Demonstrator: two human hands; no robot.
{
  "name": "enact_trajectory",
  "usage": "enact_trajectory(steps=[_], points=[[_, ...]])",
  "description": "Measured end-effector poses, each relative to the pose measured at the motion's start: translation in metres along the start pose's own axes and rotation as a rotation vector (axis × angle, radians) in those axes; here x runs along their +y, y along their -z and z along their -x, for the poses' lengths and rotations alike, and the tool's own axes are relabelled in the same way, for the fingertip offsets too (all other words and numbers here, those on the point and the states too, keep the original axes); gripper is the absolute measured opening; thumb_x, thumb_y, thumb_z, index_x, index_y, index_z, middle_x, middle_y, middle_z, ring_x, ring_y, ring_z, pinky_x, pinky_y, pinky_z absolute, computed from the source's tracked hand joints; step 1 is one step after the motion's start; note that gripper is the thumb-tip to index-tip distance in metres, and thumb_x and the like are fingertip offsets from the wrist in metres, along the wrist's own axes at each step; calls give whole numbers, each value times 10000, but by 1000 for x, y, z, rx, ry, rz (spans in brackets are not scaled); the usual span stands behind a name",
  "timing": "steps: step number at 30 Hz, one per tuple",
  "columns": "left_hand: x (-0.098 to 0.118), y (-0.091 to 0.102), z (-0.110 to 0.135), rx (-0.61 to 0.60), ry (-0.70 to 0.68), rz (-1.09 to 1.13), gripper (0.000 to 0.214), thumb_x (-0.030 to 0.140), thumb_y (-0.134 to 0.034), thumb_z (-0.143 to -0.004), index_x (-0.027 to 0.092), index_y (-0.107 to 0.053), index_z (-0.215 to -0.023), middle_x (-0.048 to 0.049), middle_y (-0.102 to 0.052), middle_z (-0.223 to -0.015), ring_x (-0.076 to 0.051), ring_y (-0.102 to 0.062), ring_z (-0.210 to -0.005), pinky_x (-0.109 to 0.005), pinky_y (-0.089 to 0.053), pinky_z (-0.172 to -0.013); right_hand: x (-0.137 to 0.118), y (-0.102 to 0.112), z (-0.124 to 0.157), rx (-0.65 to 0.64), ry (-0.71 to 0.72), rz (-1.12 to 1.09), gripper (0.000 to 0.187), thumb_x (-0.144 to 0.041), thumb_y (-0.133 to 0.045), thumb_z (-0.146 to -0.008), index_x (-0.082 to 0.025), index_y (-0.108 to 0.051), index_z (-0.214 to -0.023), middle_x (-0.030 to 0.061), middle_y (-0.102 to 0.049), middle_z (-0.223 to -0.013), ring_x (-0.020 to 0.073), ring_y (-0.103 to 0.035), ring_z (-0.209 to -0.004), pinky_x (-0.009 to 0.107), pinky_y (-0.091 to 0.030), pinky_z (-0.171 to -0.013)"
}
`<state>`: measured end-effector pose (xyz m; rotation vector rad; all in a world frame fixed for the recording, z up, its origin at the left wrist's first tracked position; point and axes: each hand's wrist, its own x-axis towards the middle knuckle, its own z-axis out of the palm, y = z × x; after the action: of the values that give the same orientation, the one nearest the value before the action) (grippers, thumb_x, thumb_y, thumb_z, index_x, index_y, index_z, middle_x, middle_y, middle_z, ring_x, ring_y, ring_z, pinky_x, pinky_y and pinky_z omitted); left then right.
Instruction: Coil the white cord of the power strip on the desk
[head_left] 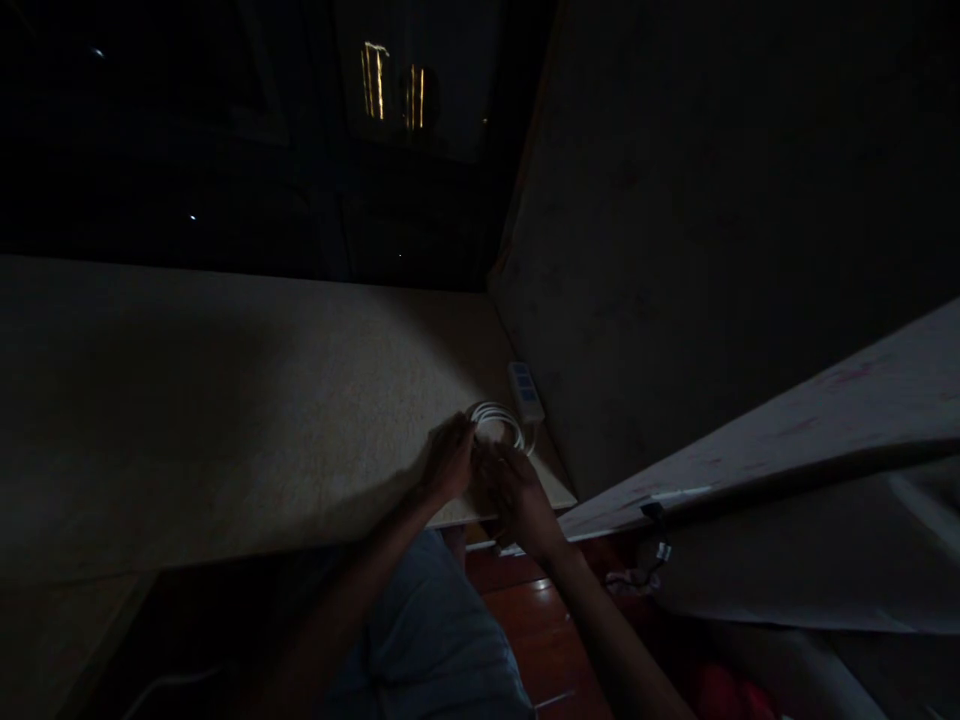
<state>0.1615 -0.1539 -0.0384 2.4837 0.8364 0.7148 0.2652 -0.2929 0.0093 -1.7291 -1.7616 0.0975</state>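
A white cable (495,410) lies in a round coil of several loops near the right end of the pale window sill. My left hand (451,458) is closed at the coil's left side, its fingers on the loops. At the coil's lower edge, my right hand (514,490) is curled with its fingertips against the cable; dimness hides exactly how they grip. Just beyond the coil sits a white power strip (526,392) with bluish socket faces, close to the wall. The cable's end runs up to it.
The stone-like sill (300,400) stretches left under a dark window (420,170). A patterned wall (675,200) rises on the right. Below are my knee in blue trousers (442,640), a reddish wooden floor (525,600) and a dark cord with a plug (660,550).
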Motion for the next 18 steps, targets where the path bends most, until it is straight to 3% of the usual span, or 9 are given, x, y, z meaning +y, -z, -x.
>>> enact_trajectory(steps=[2, 5, 8, 12, 15, 18], points=[[-9, 1, 11, 53, 24, 105, 511, 133, -461, -908, 162, -425, -1417, -169, -483, -1487, -254, -452, -1380, -460, -405, -1109, -23, -7, 5, 17, 27, -97, 520, -155, -460, -933, -266, -513, -1438, 124, -561, -1416, 260, -487, -1340, 500, -428, -1107], [-25, 14, 28, 164, 75, 179, 399, 226, -482, -940, 185, -501, -1337, -146, -552, -1410, -246, -498, -1332, -447, -432, -1092, -47, -23, 6, 29, 8, -246, 418, -195, -460, -955, -272, -614, -1336, 113, -626, -1333, 248, -542, -1278, 473, -450, -1079], [-47, 44, 48, 249, 103, 173, 259, 217, -502, -926, 190, -603, -1162, -122, -639, -1241, -232, -576, -1205, -434, -466, -1048, -57, -48, -3, 4, -92, -401, 321, -271, -458, -979, -243, -711, -1173, 108, -710, -1174, 234, -628, -1136, 417, -495, -1006], [-79, 85, 79, 357, 238, 120, 214, 150, -472, -891, 193, -647, -1007, -89, -684, -1016, -214, -643, -996, -392, -525, -920, -61, -86, -30, -108, -197, -573, 339, -398, -471, -966, -209, -748, -1017, 81, -759, -1004, 220, -696, -942, 349, -544, -870], [-91, 99, 98, 459, 377, 154, 208, 129, -472, -856, 190, -655, -932, -72, -699, -937, -198, -665, -896, -358, -545, -845, -63, -110, -48, -80, -280, -553, 365, -446, -476, -936, -204, -749, -933, 60, -769, -917, 225, -707, -859, 330, -548, -791], [-92, 98, 104, 521, 423, 257, 195, 123, -492, -828, 193, -662, -894, -61, -717, -916, -186, -676, -866, -337, -551, -811, -65, -123, -53, 9, -341, -411, 395, -447, -432, -942, -199, -738, -908, 78, -764, -915, 235, -699, -838, 334, -526, -781]])
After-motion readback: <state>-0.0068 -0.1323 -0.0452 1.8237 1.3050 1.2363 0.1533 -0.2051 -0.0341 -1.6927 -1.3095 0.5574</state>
